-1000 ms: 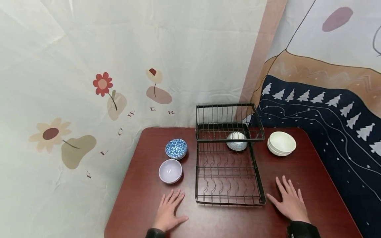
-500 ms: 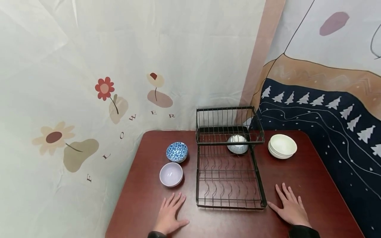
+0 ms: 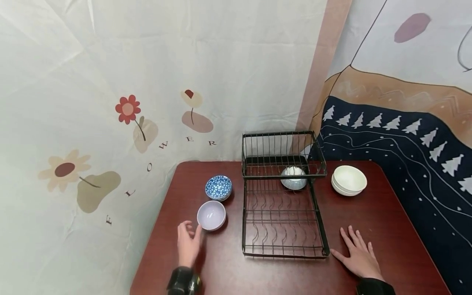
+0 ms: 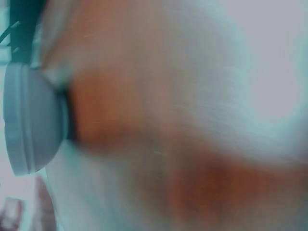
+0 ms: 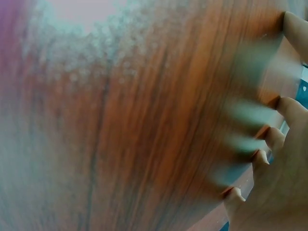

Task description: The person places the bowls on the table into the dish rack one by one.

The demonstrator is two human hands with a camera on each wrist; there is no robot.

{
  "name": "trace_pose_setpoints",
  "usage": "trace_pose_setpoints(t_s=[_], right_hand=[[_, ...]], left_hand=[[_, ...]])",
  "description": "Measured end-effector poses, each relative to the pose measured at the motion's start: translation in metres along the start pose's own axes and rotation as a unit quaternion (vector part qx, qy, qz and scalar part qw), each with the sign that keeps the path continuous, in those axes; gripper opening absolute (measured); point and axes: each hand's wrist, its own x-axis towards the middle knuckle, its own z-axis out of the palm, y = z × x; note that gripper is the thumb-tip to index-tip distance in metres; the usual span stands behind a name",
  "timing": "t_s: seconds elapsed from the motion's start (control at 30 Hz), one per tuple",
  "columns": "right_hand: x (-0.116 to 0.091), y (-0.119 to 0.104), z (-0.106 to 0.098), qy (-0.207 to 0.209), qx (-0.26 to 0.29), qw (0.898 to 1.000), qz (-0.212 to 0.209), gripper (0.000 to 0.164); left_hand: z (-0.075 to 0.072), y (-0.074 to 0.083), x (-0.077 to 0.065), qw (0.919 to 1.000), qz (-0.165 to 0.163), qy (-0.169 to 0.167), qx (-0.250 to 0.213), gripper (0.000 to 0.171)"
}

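A lavender bowl stands upright on the left side of the table. My left hand is just left of and in front of it, fingers loosely bent, holding nothing. Whether the thumb touches the bowl's rim, I cannot tell. The left wrist view is blurred but catches the bowl from the side, with fingertips at the lower left. Behind it sits a blue-and-white patterned bowl, apparently stacked. My right hand rests flat on the table beside the rack's front right corner, fingers spread; the right wrist view shows its fingertips on the wood.
A black two-tier wire dish rack occupies the table's middle. Beneath its raised rear basket is a grey-and-white bowl, partly hidden by wires. Stacked cream bowls stand at the back right of the dark red table. A printed cloth hangs behind.
My left hand has lifted from its flat spread on the table and moved left and forward to the lavender bowl, its fingers now bent. The right hand stays in place. No bowl has moved.
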Motion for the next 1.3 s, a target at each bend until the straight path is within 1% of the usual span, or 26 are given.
trace_pose_setpoints(t_s=[0.03,0.1,0.13,0.17,0.23,0.3,0.33,0.4,0.5,0.57,0.7,0.73,0.77,0.8,0.83,0.9,0.97,1.0,1.07,1.1,1.13,1.17,1.2,1.23,1.27,1.3], right_hand=[[0.000,-0.001,0.000,0.001,0.003,1.000,-0.001,0.115],[-0.001,-0.001,0.001,0.003,0.007,1.000,-0.002,0.114],[-0.001,-0.001,0.001,0.003,0.009,1.000,-0.002,0.114],[-0.001,-0.001,0.001,0.003,0.012,1.000,-0.002,0.114],[-0.001,-0.001,0.002,0.006,0.013,1.000,-0.003,0.114],[0.000,-0.001,0.003,0.007,0.011,1.000,-0.003,0.114],[0.000,-0.001,0.004,0.008,0.010,1.000,-0.004,0.114],[0.001,-0.001,0.005,0.008,0.009,1.000,-0.003,0.114],[0.001,0.000,0.007,0.005,0.011,1.000,-0.004,0.114],[0.001,0.000,0.008,0.008,0.014,1.000,-0.005,0.114],[0.001,0.000,0.006,0.018,0.012,1.000,-0.008,0.113],[0.001,0.000,0.006,0.019,0.011,1.000,-0.008,0.113],[0.001,0.001,0.006,0.021,0.011,1.000,-0.008,0.113],[0.001,0.001,0.005,0.021,0.011,1.000,-0.008,0.113],[0.000,0.001,0.005,0.020,0.011,1.000,-0.007,0.113],[0.000,0.001,0.004,0.019,0.012,1.000,-0.006,0.113],[-0.001,0.003,0.003,0.018,0.013,1.000,-0.004,0.113],[-0.001,0.003,0.003,0.018,0.012,1.000,-0.004,0.113],[-0.001,0.003,0.003,0.020,0.014,1.000,-0.005,0.113],[0.000,0.004,0.004,0.021,0.016,1.000,-0.006,0.112],[0.000,0.004,0.004,0.023,0.016,1.000,-0.008,0.112],[0.000,0.004,0.005,0.024,0.018,1.000,-0.009,0.112],[0.001,0.003,0.005,0.026,0.019,0.999,-0.010,0.112],[0.001,0.003,0.006,0.027,0.020,0.999,-0.010,0.112],[0.001,0.004,0.007,0.027,0.022,0.999,-0.009,0.112],[0.001,0.004,0.008,0.027,0.023,0.999,-0.008,0.112]], left_hand=[[0.001,-0.002,0.005,0.9989,-0.028,-0.011,-0.036,0.048],[0.007,-0.002,0.012,0.9910,-0.082,-0.045,-0.096,0.054],[0.011,-0.002,0.015,0.9841,-0.107,-0.067,-0.125,0.056],[0.014,0.005,0.018,0.9757,-0.140,-0.090,-0.142,0.056],[0.022,0.009,0.022,0.9611,-0.176,-0.118,-0.177,0.053],[0.028,0.013,0.024,0.9509,-0.198,-0.129,-0.200,0.051],[0.031,0.015,0.025,0.9476,-0.202,-0.130,-0.211,0.052],[0.033,0.017,0.025,0.9469,-0.199,-0.128,-0.218,0.057],[0.032,0.019,0.025,0.9488,-0.188,-0.129,-0.218,0.060],[0.029,0.023,0.025,0.9466,-0.184,-0.135,-0.228,0.061],[0.024,0.041,0.028,0.9374,-0.182,-0.143,-0.260,0.064],[0.023,0.046,0.028,0.9360,-0.179,-0.147,-0.265,0.065],[0.023,0.052,0.029,0.9379,-0.172,-0.148,-0.262,0.066],[0.023,0.057,0.028,0.9423,-0.162,-0.149,-0.252,0.068],[0.024,0.064,0.028,0.9480,-0.143,-0.151,-0.241,0.069],[0.026,0.077,0.025,0.9600,-0.094,-0.160,-0.209,0.073],[0.031,0.090,0.021,0.9722,-0.024,-0.166,-0.164,0.077],[0.034,0.096,0.019,0.9750,0.016,-0.170,-0.141,0.079],[0.039,0.108,0.016,0.9749,0.097,-0.179,-0.091,0.083],[0.042,0.113,0.015,0.9724,0.138,-0.178,-0.061,0.083],[0.045,0.118,0.013,0.9675,0.177,-0.178,-0.033,0.083],[0.048,0.123,0.012,0.9603,0.214,-0.179,-0.001,0.084],[0.051,0.127,0.011,0.9509,0.249,-0.182,0.031,0.085],[0.053,0.131,0.011,0.9392,0.283,-0.183,0.066,0.087],[0.056,0.134,0.011,0.9249,0.318,-0.182,0.102,0.088],[0.059,0.137,0.011,0.9090,0.349,-0.185,0.133,0.090]])
